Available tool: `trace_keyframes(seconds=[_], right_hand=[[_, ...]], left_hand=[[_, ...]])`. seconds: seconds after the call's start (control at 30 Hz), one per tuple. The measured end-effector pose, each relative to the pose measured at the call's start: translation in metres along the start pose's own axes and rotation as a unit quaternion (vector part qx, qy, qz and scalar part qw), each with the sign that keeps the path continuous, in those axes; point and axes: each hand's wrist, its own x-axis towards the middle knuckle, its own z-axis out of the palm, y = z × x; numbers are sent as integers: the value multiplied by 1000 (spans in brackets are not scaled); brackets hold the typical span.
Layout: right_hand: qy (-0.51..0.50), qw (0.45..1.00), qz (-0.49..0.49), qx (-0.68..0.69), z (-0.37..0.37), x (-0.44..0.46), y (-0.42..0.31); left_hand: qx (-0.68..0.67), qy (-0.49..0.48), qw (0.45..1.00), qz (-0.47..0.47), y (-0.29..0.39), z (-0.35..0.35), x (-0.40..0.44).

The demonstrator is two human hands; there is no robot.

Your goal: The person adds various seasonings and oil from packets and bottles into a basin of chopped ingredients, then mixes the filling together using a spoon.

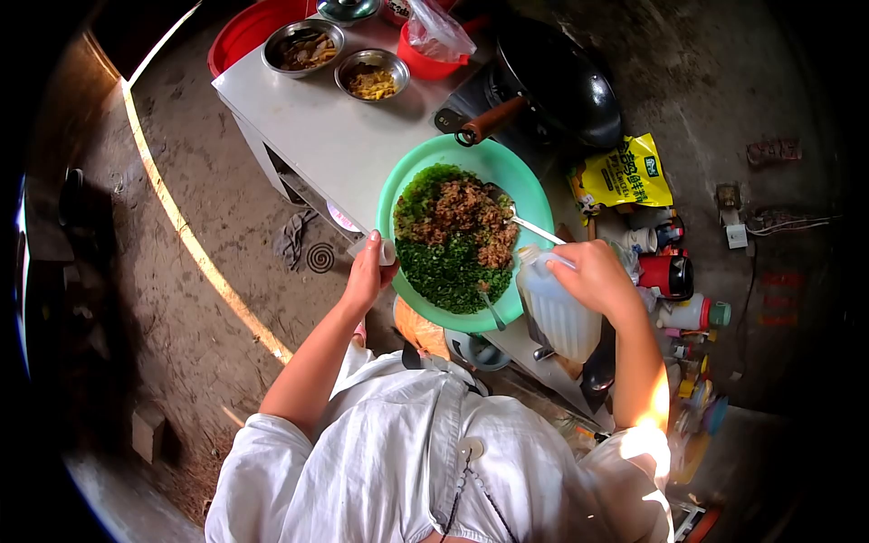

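A green basin [523, 181] stands before me, holding dark chopped greens [448, 276], lighter chopped greens [418, 192] and brown crumbly mince [463, 213]. One spoon [538, 230] rests in it with its handle toward the right; a second spoon [494, 313] leans over the near rim. My right hand [595, 276] is wrapped around the handle of a translucent plastic jug [561, 312], beside the basin's right rim. At the left rim, my left hand [366, 273] pinches a small whitish cap or cup [387, 252]; its exact kind is unclear.
Two metal bowls of food [303, 47] [372, 76] and a red container [425, 60] sit on the white table [312, 118]. Beyond the basin is a black wok [561, 86] with a wooden handle. A yellow packet [625, 176] and several bottles and jars line the right side.
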Motion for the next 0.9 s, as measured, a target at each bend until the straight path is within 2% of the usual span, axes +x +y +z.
trace_keyframes(seconds=[0.13, 0.2, 0.27, 0.37, 0.43, 0.5, 0.6, 0.7, 0.77, 0.8, 0.83, 0.9], right_hand=[[21, 996, 16, 80, -12, -11, 4], [65, 987, 34, 146, -13, -17, 9], [77, 985, 22, 151, -12, -22, 13], [79, 986, 3, 149, -13, -29, 11], [70, 987, -3, 142, -12, -33, 10], [81, 991, -38, 98, -8, -35, 10], [75, 991, -83, 74, 0, -39, 13], [70, 994, -84, 28, 2, -44, 7], [95, 987, -119, 51, 9, -46, 12], [113, 986, -103, 72, 10, -48, 14], [131, 983, -87, 94, 10, -51, 15], [144, 981, -85, 101, 12, -54, 15]], left_hand=[[33, 19, 999, -36, 3, 2, -1], [72, 11, 997, -10, 1, 4, -1], [110, 4, 994, 18, 2, 8, -3], [104, -38, 994, -25, 23, 27, -17], [81, -123, 985, -90, 37, 42, -24], [59, -192, 975, -94, 46, 59, -25], [29, -207, 975, -74, 53, 91, -16], [36, -219, 974, -49, 66, 115, -12], [29, -291, 955, -45, 75, 124, -13], [29, -263, 964, -30, 82, 127, -16], [-13, -288, 957, -27, 88, 122, -13], [-127, -225, 963, -77, 92, 121, -10]])
